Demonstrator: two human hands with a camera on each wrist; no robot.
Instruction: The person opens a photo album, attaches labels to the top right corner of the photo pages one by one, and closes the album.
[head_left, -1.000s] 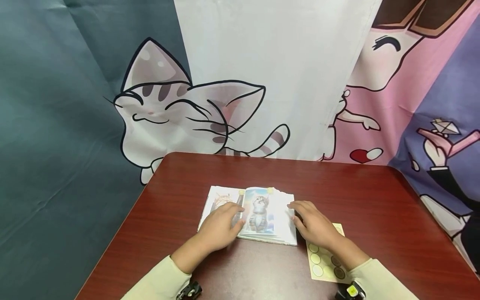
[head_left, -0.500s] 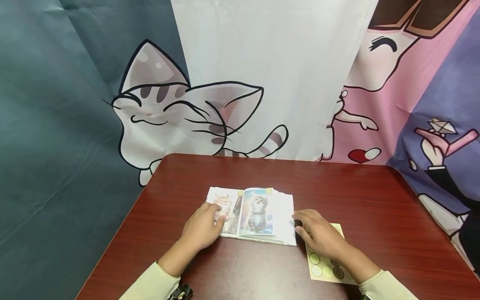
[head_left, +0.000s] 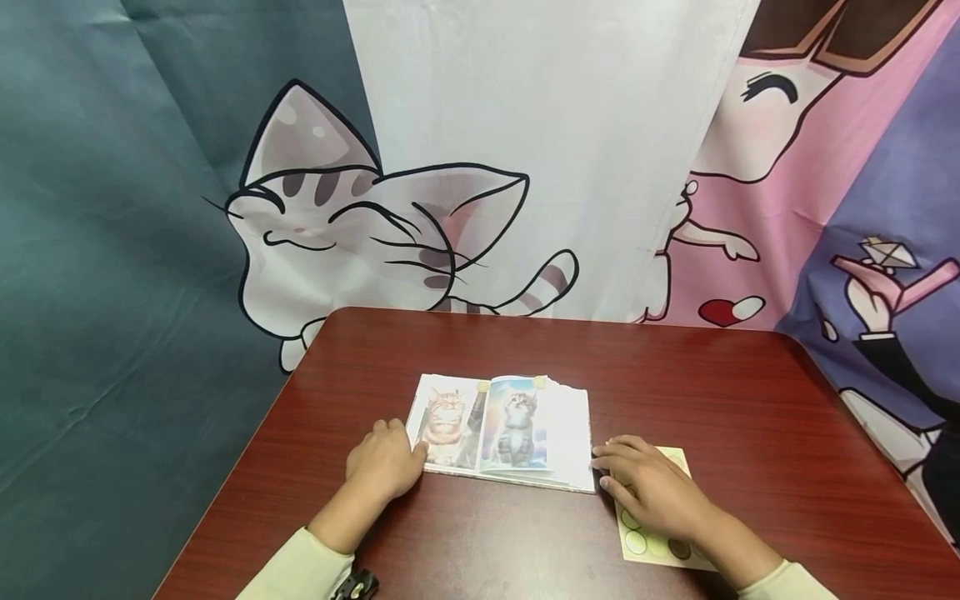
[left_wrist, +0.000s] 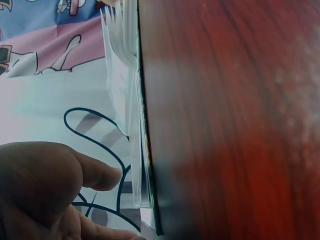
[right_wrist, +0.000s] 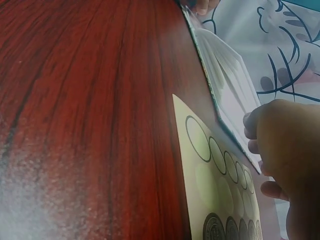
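An open book (head_left: 567,433) with cat pictures lies flat on the table, a kitten on each side of the fold and a small yellowish round sticker (head_left: 539,382) at the top of the right-hand picture. My left hand (head_left: 384,462) is at the book's left edge, thumb near the lower corner, fingers relaxed; in the left wrist view the thumb and a finger stand apart beside the pages. At the right edge, my right hand (head_left: 648,483) has its loosely bent fingertips close to the cover. Beneath that hand lies a yellow sheet of round stickers (right_wrist: 202,182), partly hidden by it.
The dark red wooden table (head_left: 480,542) reaches back to a cloth backdrop (head_left: 600,150) printed with a cartoon cat and figures. A small black device (head_left: 356,585) is strapped at my left wrist.
My left hand has slid left off the pages to the book's left edge, uncovering the left kitten picture. My right hand has drawn back slightly right, off the right page. The book stays open.
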